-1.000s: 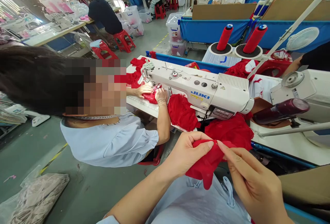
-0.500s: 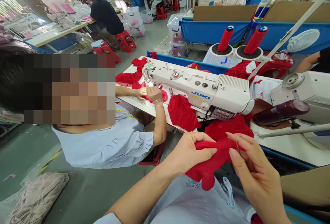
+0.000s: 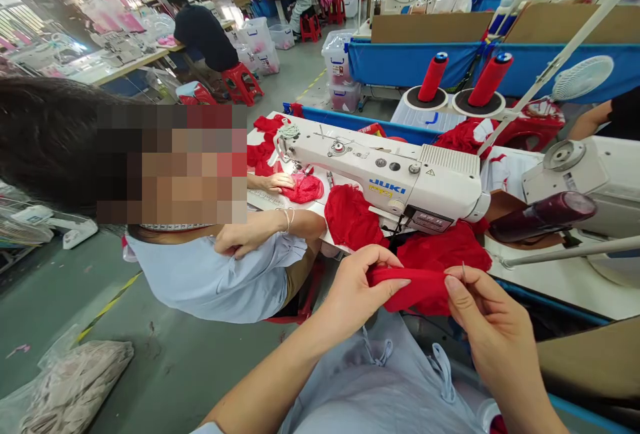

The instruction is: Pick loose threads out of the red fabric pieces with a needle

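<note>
A piece of red fabric (image 3: 420,293) is stretched between my two hands above my lap. My left hand (image 3: 363,287) pinches its left end between thumb and fingers. At the other end my right hand (image 3: 493,317) closes thumb and forefinger on the fabric's edge. A thin, pointed metal-looking tip (image 3: 463,271) sticks up by the right forefinger; its kind is too small to make out. Behind the fabric, a heap of red cloth (image 3: 445,247) lies beside the white sewing machine (image 3: 360,154), with another red bundle (image 3: 353,217) on its table.
On my left a co-worker in a light blue top (image 3: 215,281) sits close at the machine. Two red thread cones (image 3: 433,77) stand behind it. A dark red bottle-like object (image 3: 545,216) is at right, and a wrapped bundle (image 3: 80,387) lies on the floor.
My right hand has come to the fabric's edge and now pinches it; the fabric is pulled straighter and its hanging part has lifted. The co-worker's one arm has drawn back toward the chest.
</note>
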`<state>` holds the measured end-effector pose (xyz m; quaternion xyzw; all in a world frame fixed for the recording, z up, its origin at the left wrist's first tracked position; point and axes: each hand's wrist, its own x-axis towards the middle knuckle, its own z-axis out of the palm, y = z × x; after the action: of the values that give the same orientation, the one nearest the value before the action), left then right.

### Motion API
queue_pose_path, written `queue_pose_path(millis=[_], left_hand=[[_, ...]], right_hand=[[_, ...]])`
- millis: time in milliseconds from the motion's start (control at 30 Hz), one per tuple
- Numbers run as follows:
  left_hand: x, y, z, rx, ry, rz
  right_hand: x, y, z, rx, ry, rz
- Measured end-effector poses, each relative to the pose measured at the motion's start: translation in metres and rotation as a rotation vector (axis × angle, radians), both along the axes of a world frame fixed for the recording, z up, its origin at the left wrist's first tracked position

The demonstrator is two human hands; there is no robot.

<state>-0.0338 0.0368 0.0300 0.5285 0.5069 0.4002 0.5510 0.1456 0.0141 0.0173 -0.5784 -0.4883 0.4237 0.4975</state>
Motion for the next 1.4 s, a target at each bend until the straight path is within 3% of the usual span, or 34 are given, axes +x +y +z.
queue_pose_path(millis=[233, 500, 600, 733, 1000, 1100, 1233, 1300, 1400], left_hand=[[0.003, -0.001, 0.0, -0.04, -0.063, -0.033], [0.008, -0.004, -0.002, -0.454, -0.473, 0.007], [0.009, -0.004, -0.001, -0.537, -0.587, 0.022], [0.009, -0.005, -0.001, -0.549, -0.622, 0.047], [0.007, -0.009, -0.004, -0.486, -0.501, 0.052], [0.007, -0.009, -0.004, -0.496, -0.496, 0.03], [0.009, -0.007, -0.002, -0.513, -0.496, 0.036], [0.01, -0.006, -0.002, -0.501, -0.509, 0.042], [0.01, -0.006, -0.001, -0.495, -0.523, 0.044]], right_hand=[[-0.001, -0.003, -0.004, -0.042, 0.06, -0.018], [-0.005, 0.0, -0.009, -0.12, 0.159, 0.066], [-0.009, 0.002, -0.011, -0.167, 0.164, 0.134], [-0.011, 0.004, -0.013, -0.199, 0.192, 0.11], [-0.006, 0.002, -0.011, -0.177, 0.266, -0.023], [-0.003, 0.003, -0.012, -0.105, 0.113, -0.034], [0.002, -0.002, -0.007, 0.239, -0.435, -0.062], [0.004, -0.008, -0.002, 0.405, -0.624, 0.042], [0.004, -0.016, 0.004, 0.534, -0.745, 0.186]])
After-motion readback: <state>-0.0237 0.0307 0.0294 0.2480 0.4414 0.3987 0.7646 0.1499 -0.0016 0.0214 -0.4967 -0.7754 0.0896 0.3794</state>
